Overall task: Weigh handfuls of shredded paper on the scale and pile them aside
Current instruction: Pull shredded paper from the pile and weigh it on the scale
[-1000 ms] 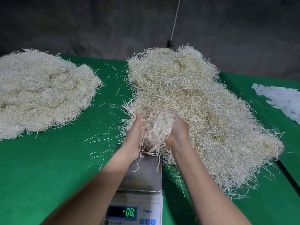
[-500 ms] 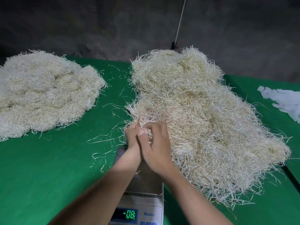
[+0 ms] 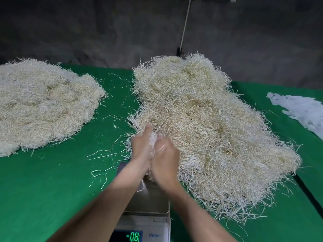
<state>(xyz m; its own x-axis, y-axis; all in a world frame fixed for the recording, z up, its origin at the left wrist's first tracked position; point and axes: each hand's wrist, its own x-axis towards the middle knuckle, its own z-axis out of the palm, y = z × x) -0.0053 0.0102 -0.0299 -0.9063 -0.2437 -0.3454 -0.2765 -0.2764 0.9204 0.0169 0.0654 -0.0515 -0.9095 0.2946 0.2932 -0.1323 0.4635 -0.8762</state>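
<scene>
A big heap of cream shredded paper [image 3: 201, 123] covers the middle and right of the green table. A second heap [image 3: 43, 105] lies at the far left. My left hand [image 3: 140, 147] and my right hand [image 3: 165, 159] press together round a small wad of shredded paper [image 3: 153, 142], squeezed between the palms at the near-left edge of the big heap. Only a little of the wad shows between the hands. Below them sits the scale [image 3: 148, 203] with a bare steel pan. Its green display [image 3: 133, 237] reads -0.8.
Loose strands [image 3: 104, 152] are scattered on the green cloth [image 3: 52, 180] between the two heaps. White paper pieces [image 3: 302, 109] lie at the right edge. A dark wall and a thin white pole [image 3: 185, 25] stand behind the table.
The wad, loose and wide between my hands a second ago, has been squeezed small, and my right hand has closed over it against the left. The scale reading is unchanged.
</scene>
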